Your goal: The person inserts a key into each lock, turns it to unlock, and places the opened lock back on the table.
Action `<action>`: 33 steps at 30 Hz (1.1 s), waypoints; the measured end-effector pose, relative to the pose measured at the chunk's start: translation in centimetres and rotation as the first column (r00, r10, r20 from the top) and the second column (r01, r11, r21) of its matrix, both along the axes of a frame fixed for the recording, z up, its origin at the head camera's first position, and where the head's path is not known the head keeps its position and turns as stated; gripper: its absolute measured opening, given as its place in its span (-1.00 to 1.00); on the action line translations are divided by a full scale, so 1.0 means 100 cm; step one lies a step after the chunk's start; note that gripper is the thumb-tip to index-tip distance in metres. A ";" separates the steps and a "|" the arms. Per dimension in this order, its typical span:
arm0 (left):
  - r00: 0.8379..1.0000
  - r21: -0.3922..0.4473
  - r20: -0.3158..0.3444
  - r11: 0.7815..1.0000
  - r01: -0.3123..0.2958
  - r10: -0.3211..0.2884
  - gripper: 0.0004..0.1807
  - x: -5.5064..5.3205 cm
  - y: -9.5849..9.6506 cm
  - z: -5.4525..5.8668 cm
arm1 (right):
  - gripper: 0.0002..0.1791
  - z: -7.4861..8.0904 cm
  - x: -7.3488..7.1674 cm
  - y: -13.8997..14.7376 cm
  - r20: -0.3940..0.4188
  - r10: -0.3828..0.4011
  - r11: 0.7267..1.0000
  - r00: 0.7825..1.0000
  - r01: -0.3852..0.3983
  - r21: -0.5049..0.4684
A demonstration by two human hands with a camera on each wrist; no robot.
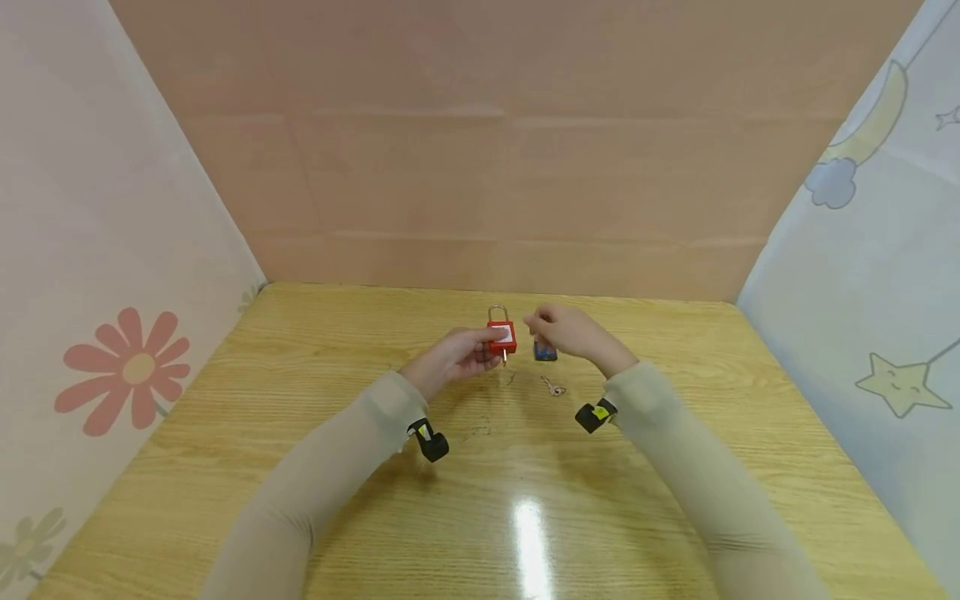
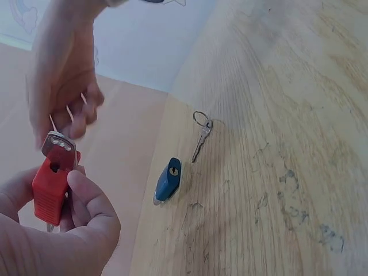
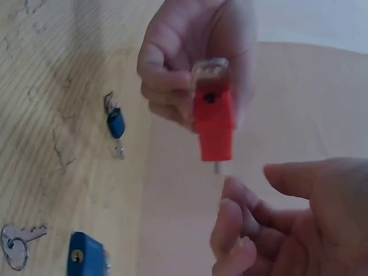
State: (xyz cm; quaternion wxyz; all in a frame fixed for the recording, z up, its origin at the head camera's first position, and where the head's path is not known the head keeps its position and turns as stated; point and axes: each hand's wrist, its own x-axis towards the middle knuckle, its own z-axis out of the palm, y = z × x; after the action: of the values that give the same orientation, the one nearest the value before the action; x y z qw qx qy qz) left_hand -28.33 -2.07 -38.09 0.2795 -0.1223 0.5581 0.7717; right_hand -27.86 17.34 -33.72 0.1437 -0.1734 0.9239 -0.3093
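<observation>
My left hand (image 1: 467,350) grips a red padlock (image 1: 502,336) by its body, the thumb lying over the white label. The padlock's metal shackle (image 1: 498,312) points toward the back wall. A silver key (image 2: 58,141) sticks out of the near end, by the keyhole. Just right of the padlock hovers my right hand (image 1: 570,329). In the right wrist view its thumb and loosely bent fingers (image 3: 231,221) stand apart, close to the shackle end, with nothing between them. Below that hand a blue padlock (image 1: 545,353) lies on the table.
A loose key on a ring (image 1: 553,387) lies in front of the blue padlock. The right wrist view also shows a smaller blue padlock (image 3: 116,123) with metal pieces at both ends. The wooden table (image 1: 420,533) ends at a pinkish back wall (image 1: 495,200).
</observation>
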 end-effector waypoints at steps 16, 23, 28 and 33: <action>0.995 -0.002 -0.001 0.995 0.095 -0.095 -0.54 0.006 0.006 -0.003 | -0.58 -0.024 -0.039 -0.026 0.322 -0.141 0.899 0.936 0.258 -0.355; 0.992 0.001 -0.015 0.992 0.123 -0.123 -0.55 0.010 0.008 -0.002 | -0.62 -0.023 -0.041 -0.019 0.372 -0.166 0.846 0.913 0.326 -0.421; 0.993 0.000 -0.004 0.993 0.121 -0.121 -0.51 0.010 0.008 -0.002 | -0.58 -0.024 -0.040 -0.017 0.389 -0.172 0.838 0.905 0.342 -0.424; 0.992 -0.009 -0.003 0.992 0.127 -0.127 -0.53 0.009 0.007 -0.005 | -0.53 -0.027 -0.040 -0.014 0.372 -0.141 0.835 0.917 0.312 -0.453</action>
State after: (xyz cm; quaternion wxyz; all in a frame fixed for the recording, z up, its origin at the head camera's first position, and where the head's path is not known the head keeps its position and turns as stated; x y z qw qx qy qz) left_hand -27.43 -1.41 -38.59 0.3265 -0.0866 0.5686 0.7501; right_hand -31.81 15.98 -36.37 0.2047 -0.0395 0.7885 -0.5786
